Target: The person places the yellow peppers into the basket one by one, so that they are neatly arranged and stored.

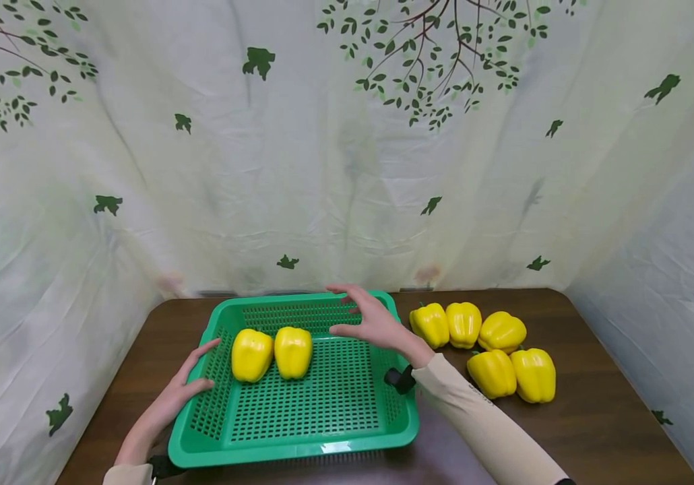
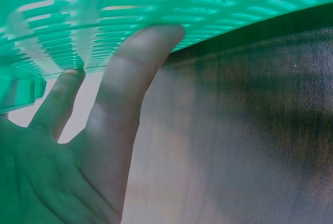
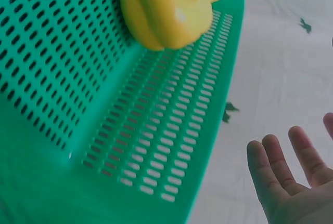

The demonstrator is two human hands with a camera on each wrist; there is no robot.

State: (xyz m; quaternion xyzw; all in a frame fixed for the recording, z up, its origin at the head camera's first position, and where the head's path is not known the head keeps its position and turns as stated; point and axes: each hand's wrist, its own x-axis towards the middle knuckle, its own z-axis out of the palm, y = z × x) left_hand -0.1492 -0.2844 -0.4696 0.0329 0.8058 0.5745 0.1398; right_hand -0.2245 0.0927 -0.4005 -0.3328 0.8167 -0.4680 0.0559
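A green slotted plastic basket stands on the table, with two yellow bell peppers, a left one and a right one, side by side in its left half. My left hand is at the basket's left side, fingers extended. In the left wrist view its thumb and a finger reach up against the slotted wall from outside. Over the back right part of the basket hovers my right hand, thumb and fingers spread, holding nothing. The right wrist view shows that hand's extended fingers beyond the basket's rim.
Several more yellow bell peppers lie grouped on the brown wooden table, right of the basket. A pale curtain with printed leaves and branches hangs behind the table and along both sides.
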